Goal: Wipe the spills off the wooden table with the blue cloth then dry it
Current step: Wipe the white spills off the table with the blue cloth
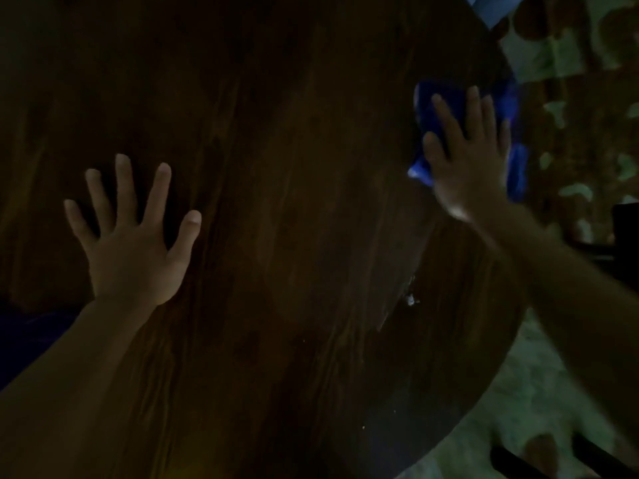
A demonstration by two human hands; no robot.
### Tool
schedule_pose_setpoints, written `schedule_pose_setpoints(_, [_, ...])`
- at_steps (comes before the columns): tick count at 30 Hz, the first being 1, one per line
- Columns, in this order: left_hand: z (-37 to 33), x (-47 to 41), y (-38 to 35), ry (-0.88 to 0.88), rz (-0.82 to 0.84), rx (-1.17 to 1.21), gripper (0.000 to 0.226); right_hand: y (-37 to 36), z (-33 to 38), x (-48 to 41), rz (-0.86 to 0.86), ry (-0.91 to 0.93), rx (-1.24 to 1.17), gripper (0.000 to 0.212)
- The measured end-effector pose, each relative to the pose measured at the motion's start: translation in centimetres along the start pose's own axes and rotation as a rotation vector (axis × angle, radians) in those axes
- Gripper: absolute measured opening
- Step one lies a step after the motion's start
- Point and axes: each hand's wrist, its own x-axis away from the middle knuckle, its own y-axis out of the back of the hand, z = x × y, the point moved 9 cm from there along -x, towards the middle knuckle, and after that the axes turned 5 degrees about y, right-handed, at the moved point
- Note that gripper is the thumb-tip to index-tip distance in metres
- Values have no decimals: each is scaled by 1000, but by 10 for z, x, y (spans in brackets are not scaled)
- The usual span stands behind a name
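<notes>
The dark wooden table fills most of the dim view. My right hand lies flat, fingers spread, pressing on the blue cloth near the table's right edge. The cloth shows around my fingers and hangs a little past the edge. My left hand rests flat on the bare wood at the left, fingers apart, holding nothing. A small whitish speck of spill sits on the wood below my right hand, beside a curved wet streak.
A patterned floor shows beyond the table's right edge. A dark chair or furniture part stands at the far right. Another dark bar crosses the lower right corner. A pale blue object shows at the top edge.
</notes>
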Motion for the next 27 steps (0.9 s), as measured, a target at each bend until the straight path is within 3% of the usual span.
schedule_pose_setpoints(3, [3, -4, -6, 7, 17, 31, 74, -12, 87, 107, 6, 119, -108, 63])
schedule_pose_setpoints(6, [5, -6, -9, 11, 38, 52, 73, -20, 182, 218, 114, 607, -166, 57])
schedule_pose_setpoints(8, [4, -4, -7, 7, 29, 58, 74, -23, 168, 215, 159, 821, -111, 59])
schedule_pose_setpoints(10, [0, -2, -4, -11, -3, 64, 74, -17, 115, 161, 29, 655, -46, 58])
schedule_pose_setpoints(12, [-3, 0, -1, -23, -35, 58, 74, -3, 42, 103, -89, 236, -32, 56])
schedule_pose_setpoints(14, [-2, 3, 2, -27, -62, 33, 74, 0, 3, 83, -100, -216, -162, 58])
schedule_pose_setpoints(15, [-2, 4, 3, -32, -64, 28, 74, -2, 14, 89, -90, -309, -194, 60])
schedule_pose_setpoints(16, [-2, 4, 4, -39, -64, 29, 74, -1, 43, 99, -90, -284, -165, 61])
schedule_pose_setpoints(17, [-2, 4, 5, -44, -62, 32, 75, -4, 83, 114, -79, -156, -131, 60])
schedule_pose_setpoints(20, [-4, 6, 6, -57, -66, 22, 75, -24, 205, 223, 125, 559, -134, 60])
schedule_pose_setpoints(22, [-4, 6, 7, -62, -65, 23, 75, -29, 202, 276, 216, 920, -70, 61])
schedule_pose_setpoints(23, [-5, 6, 6, -63, -62, 26, 76, -33, 176, 275, 201, 956, -21, 60])
schedule_pose_setpoints(25, [-7, 6, 6, -64, -63, 20, 76, -35, 107, 235, 103, 672, -9, 58])
schedule_pose_setpoints(27, [-9, 6, 6, -71, -67, 21, 77, -22, 37, 196, -14, 135, -116, 58])
